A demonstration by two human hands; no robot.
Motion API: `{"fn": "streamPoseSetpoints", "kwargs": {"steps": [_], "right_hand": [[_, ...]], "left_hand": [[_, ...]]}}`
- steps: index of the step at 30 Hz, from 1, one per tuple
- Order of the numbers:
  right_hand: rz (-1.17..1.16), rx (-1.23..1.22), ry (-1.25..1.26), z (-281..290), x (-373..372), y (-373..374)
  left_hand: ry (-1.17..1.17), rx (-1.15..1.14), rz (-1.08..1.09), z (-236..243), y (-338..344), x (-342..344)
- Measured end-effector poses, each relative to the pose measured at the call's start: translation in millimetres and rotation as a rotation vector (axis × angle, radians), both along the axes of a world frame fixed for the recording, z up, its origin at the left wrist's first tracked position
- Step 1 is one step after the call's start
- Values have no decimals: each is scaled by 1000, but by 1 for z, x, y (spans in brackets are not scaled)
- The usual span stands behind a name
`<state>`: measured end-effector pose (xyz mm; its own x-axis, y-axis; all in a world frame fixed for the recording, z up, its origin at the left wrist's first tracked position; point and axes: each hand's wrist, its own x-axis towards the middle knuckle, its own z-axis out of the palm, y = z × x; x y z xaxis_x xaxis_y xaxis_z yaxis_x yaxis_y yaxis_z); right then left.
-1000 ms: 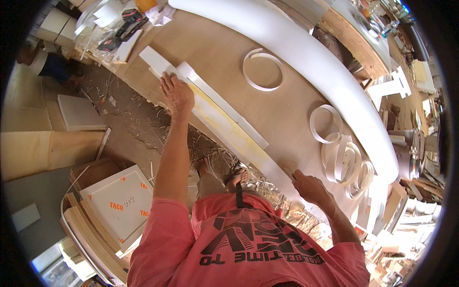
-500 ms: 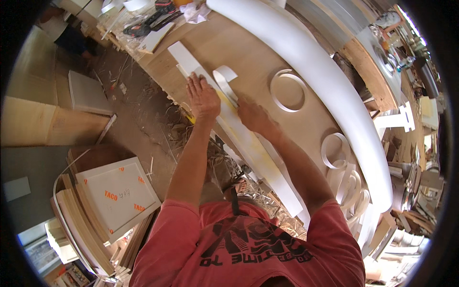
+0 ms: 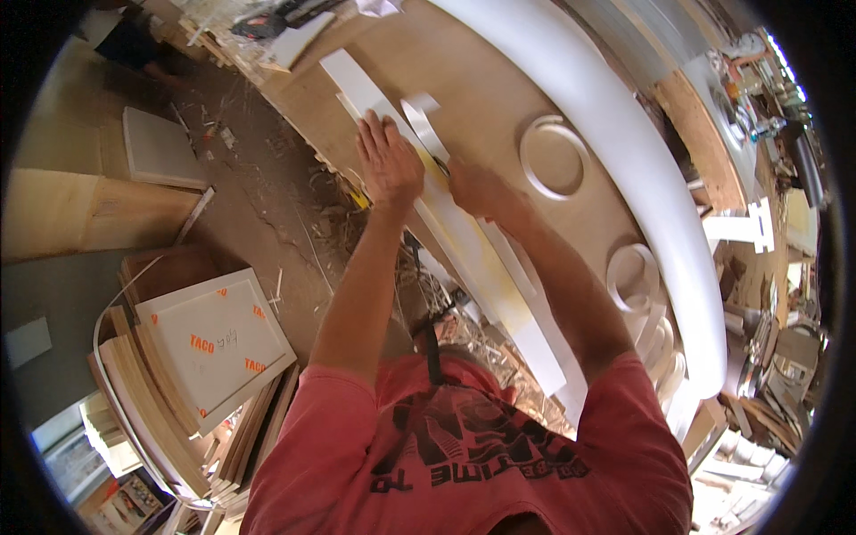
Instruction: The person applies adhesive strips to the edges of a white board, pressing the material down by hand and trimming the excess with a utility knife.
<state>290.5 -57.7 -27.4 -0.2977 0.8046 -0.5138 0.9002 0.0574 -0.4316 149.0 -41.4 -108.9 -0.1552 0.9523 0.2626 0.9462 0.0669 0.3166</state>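
Note:
A long narrow white board (image 3: 348, 76) with yellowish smears lies slantwise along the near edge of the workbench (image 3: 486, 85). My left hand (image 3: 390, 168) presses on its upper part, fingers stretched out along it. Just to the right, my right hand (image 3: 475, 189) is closed at the board's far long edge. A small dark tip shows by its fingers, but what it grips is mostly hidden. From there a thin white strip (image 3: 423, 125) rises and curls over. Another pale strip (image 3: 508, 259) runs beside the board under my right forearm.
Curled white rings (image 3: 554, 194) lie on the bench. Behind them stretches a long curved white panel (image 3: 615, 134). Tools (image 3: 290, 13) lie at the far left. Wrapped panels (image 3: 218, 343) are stacked at left, and scraps litter the floor (image 3: 259, 205). A person (image 3: 129, 45) stands far left.
The view has shifted slightly. Both hands keep nearly the same places on the board, and the white strip still curls up in front of my right hand.

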Motion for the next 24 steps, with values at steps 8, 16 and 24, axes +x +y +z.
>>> {"fn": "streamPoseSetpoints", "kwargs": {"steps": [8, 16, 24], "right_hand": [[138, 93, -96, -11, 78, -105], [-6, -231, -311, 27, 147, -224], [-340, 100, 183, 56, 135, -192]], "left_hand": [[21, 39, 43, -7, 1, 3], [-1, -16, 38, -4, 4, 1], [14, -40, 27, 1, 3, 1]]}}
